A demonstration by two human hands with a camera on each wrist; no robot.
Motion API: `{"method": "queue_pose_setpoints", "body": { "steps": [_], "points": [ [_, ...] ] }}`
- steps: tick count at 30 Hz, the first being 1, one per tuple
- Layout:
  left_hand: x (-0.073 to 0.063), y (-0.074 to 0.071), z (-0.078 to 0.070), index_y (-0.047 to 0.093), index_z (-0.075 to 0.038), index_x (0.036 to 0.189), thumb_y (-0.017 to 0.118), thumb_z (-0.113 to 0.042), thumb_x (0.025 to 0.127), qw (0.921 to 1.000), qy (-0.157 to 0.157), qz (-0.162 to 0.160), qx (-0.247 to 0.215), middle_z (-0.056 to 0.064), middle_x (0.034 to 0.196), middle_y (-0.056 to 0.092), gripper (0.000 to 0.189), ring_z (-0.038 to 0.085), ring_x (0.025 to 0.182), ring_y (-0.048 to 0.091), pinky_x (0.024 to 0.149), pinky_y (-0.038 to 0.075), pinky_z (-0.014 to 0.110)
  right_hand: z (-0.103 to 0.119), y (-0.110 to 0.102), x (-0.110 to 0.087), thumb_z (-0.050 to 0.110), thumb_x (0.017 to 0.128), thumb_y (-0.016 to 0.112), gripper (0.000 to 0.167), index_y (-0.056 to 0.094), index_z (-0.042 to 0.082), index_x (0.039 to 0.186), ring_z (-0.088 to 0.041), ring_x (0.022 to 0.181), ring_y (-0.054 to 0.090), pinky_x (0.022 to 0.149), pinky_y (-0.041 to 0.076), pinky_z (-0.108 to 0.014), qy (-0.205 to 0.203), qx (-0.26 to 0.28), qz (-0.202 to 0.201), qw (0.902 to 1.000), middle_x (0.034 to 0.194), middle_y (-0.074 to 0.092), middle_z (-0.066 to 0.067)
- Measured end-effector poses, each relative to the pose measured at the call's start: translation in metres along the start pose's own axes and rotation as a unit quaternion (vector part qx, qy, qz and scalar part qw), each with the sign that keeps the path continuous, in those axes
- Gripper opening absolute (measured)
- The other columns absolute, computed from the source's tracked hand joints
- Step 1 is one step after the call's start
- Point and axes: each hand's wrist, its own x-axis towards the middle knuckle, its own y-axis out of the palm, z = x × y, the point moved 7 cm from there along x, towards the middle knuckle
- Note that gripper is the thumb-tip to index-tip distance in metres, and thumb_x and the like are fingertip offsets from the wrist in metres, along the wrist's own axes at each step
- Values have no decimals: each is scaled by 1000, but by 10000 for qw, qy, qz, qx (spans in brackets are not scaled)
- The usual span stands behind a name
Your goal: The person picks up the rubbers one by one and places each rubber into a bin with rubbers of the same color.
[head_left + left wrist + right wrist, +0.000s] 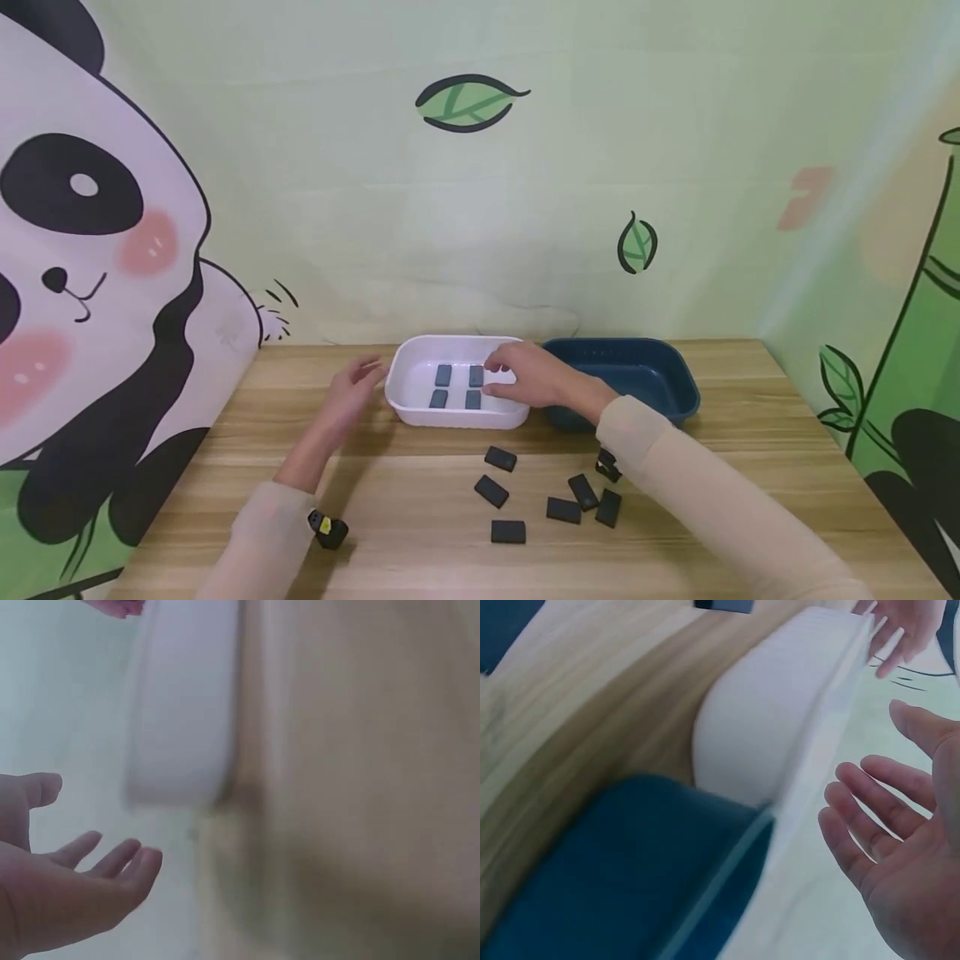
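Note:
Several small dark rectangular blocks (pixel 443 376) lie in two columns inside a white plastic basin (pixel 457 418). Over the basin's right part is my right hand (pixel 536 375), its thumb and fingers spread apart near the right-hand blocks. The right wrist view shows that right hand (pixel 900 832) with bent, separated fingers and nothing between them. Just outside the basin's left end, my left hand (pixel 350 398) hovers with loose fingers. It is also empty in the left wrist view, where the hand (pixel 82 892) is beside the blurred white wall of the basin (pixel 184 712).
A dark blue basin (pixel 622 354) stands directly right of the white one, partly behind my right forearm. Several more dark blocks (pixel 508 532) lie scattered on the wooden table (pixel 405 517) in front. Behind the table hangs a printed backdrop (pixel 480 208).

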Motion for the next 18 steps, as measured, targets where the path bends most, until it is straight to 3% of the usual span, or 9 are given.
{"method": "queue_pose_setpoints", "body": {
  "steps": [4, 10, 15, 18],
  "points": [
    [-6, 1, -39, 43, -5, 159, 62, -37, 107, 9935, 582, -101, 978, 22, 160, 47, 64, 39, 149, 42, 120, 38, 55, 2, -21, -21, 39, 103, 71, 49, 69, 5, 137, -28, 122, 64, 106, 54, -45, -92, -56, -214, 9997, 131, 71, -10],
    [-36, 32, -98, 49, -7, 156, 71, -37, 102, 9701, 1457, 208, 1930, 15, 156, 53, 65, 34, 145, 49, 117, 44, 52, 11, -55, -56, 36, 101, 74, 49, 68, 3, 137, -31, 121, 65, 106, 53, -49, -278, -13, -603, 9978, 132, 71, -13],
    [-68, 61, -131, 56, -8, 151, 78, -37, 98, 9462, 1969, 586, 2501, 13, 151, 60, 64, 32, 139, 56, 112, 49, 49, 9, -75, -88, 40, 101, 74, 49, 68, 7, 137, -28, 120, 63, 106, 53, -50, -338, 81, -942, 9949, 131, 70, -9],
    [-82, 76, -142, 60, -8, 147, 81, -34, 96, 9349, 2249, 825, 2619, 12, 146, 63, 61, 31, 134, 60, 110, 51, 48, 2, -83, -108, 40, 101, 74, 48, 69, 8, 136, -27, 120, 64, 105, 53, -51, -369, 163, -1197, 9920, 130, 70, -8]
  ]
}}
